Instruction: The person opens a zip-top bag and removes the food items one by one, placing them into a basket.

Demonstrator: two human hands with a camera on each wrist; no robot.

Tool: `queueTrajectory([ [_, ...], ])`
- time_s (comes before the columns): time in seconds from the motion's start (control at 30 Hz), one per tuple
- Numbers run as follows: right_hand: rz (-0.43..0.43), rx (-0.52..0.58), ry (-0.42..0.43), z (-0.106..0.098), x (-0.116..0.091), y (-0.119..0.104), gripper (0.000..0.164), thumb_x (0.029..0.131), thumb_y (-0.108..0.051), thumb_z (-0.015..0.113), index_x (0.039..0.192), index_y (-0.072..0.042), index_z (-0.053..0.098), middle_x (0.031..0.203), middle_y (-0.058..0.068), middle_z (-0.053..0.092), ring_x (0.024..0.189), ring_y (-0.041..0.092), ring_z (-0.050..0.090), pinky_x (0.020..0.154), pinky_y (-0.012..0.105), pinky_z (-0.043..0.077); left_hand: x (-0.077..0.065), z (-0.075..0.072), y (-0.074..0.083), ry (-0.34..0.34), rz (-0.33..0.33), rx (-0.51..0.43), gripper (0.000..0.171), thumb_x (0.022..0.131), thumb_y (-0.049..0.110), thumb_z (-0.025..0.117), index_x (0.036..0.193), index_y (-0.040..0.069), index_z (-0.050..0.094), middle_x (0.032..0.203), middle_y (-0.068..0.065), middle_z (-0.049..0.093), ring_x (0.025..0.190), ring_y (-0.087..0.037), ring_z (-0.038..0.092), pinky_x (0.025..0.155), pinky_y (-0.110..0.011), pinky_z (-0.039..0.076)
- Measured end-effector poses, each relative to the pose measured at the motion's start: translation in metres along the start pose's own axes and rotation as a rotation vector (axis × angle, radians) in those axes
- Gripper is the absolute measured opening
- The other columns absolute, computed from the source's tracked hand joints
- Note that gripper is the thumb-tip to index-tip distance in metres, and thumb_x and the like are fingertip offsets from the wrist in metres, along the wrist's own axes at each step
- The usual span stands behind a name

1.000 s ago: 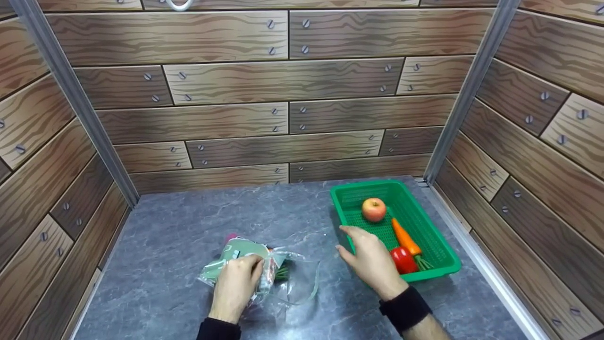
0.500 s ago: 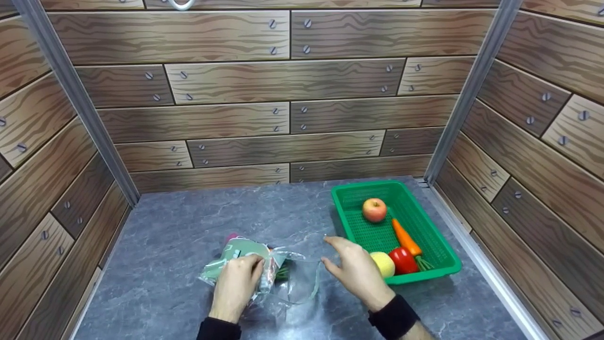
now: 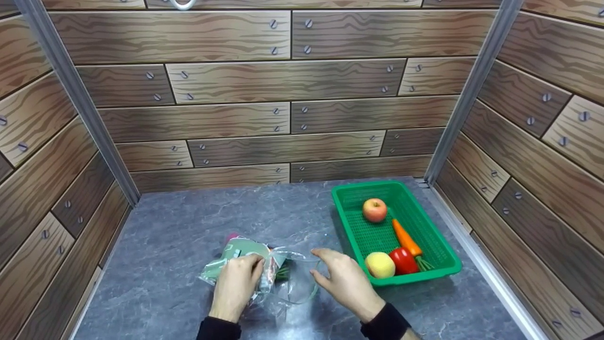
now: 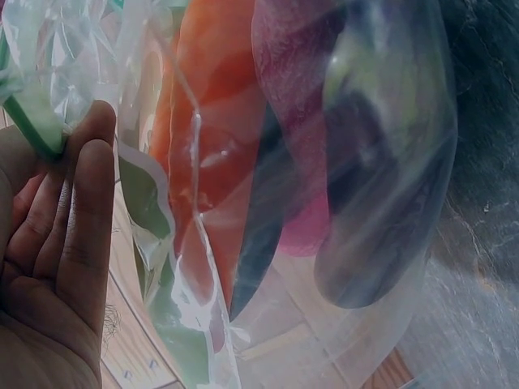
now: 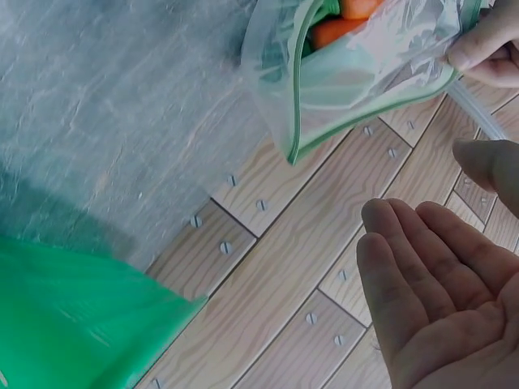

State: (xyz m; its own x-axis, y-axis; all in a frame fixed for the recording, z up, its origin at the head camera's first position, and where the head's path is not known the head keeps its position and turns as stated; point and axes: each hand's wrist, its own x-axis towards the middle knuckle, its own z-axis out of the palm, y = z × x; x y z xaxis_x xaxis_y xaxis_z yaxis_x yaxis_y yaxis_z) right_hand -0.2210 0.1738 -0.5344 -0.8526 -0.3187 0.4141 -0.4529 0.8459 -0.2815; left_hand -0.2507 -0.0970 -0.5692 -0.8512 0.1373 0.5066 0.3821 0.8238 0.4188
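My left hand (image 3: 236, 285) pinches the green-edged mouth of a clear zip bag (image 3: 247, 246), which lies on the table. Through the plastic in the left wrist view show an orange carrot (image 4: 215, 186), a pink-purple vegetable (image 4: 300, 203) and a dark eggplant (image 4: 365, 219). Green stalks (image 3: 281, 273) show at the bag's mouth. My right hand (image 3: 347, 281) holds nothing. Its fingers are extended and the thumb stands apart, beside the bag's opening. In the right wrist view the bag's mouth gapes, with the palm (image 5: 454, 324) turned into sight.
To the right stands a green basket (image 3: 436, 241) with an apple (image 3: 374, 210), a carrot (image 3: 405, 236), a red pepper (image 3: 404, 261) and a round yellow fruit (image 3: 380, 265). Wood-patterned walls (image 3: 226, 82) enclose the grey marbled table (image 3: 188, 217) on three sides.
My right hand has moved left from the basket's near side to the bag's mouth, uncovering the yellow fruit. My left hand and the bag have stayed in place.
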Motion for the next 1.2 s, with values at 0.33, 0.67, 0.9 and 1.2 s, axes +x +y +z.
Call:
queueTrajectory([
  [0.33,-0.031,0.021,-0.041,0.014,-0.005,-0.008,0.036,0.093,-0.028,0.080,0.127,-0.015,0.073,0.119,0.002,0.079,0.102,0.017,0.077,0.086,0.036,0.064,-0.001,0.002,-0.002,0.016,0.003,0.008,0.005,0.095,0.022,0.077,0.090,0.023,0.078,0.085,0.007,0.079,0.075,-0.013,0.075,0.067,-0.035,0.061],
  [0.67,-0.068,0.031,-0.068,0.032,-0.006,-0.011,0.038,0.092,-0.024,0.080,0.128,-0.011,0.073,0.123,0.005,0.079,0.110,0.022,0.077,0.093,0.039,0.064,-0.002,0.002,-0.004,0.025,0.009,0.008,0.006,0.094,0.021,0.079,0.088,0.022,0.078,0.082,0.007,0.079,0.074,-0.015,0.075,0.065,-0.037,0.060],
  [0.9,-0.074,0.052,-0.088,0.047,-0.006,-0.012,0.039,0.091,-0.021,0.080,0.127,-0.008,0.072,0.123,0.008,0.078,0.110,0.025,0.077,0.095,0.039,0.063,-0.003,0.002,-0.004,0.022,-0.010,0.013,0.008,0.094,0.025,0.079,0.087,0.022,0.078,0.084,0.007,0.080,0.076,-0.014,0.076,0.067,-0.037,0.061],
  [1.2,-0.045,0.057,-0.124,0.067,-0.001,-0.015,0.040,0.090,-0.020,0.080,0.128,-0.008,0.072,0.124,0.009,0.078,0.111,0.026,0.077,0.096,0.040,0.062,-0.003,0.002,-0.004,0.013,-0.017,0.016,0.013,0.094,0.023,0.079,0.082,0.021,0.075,0.080,0.004,0.078,0.072,-0.014,0.074,0.065,-0.035,0.060],
])
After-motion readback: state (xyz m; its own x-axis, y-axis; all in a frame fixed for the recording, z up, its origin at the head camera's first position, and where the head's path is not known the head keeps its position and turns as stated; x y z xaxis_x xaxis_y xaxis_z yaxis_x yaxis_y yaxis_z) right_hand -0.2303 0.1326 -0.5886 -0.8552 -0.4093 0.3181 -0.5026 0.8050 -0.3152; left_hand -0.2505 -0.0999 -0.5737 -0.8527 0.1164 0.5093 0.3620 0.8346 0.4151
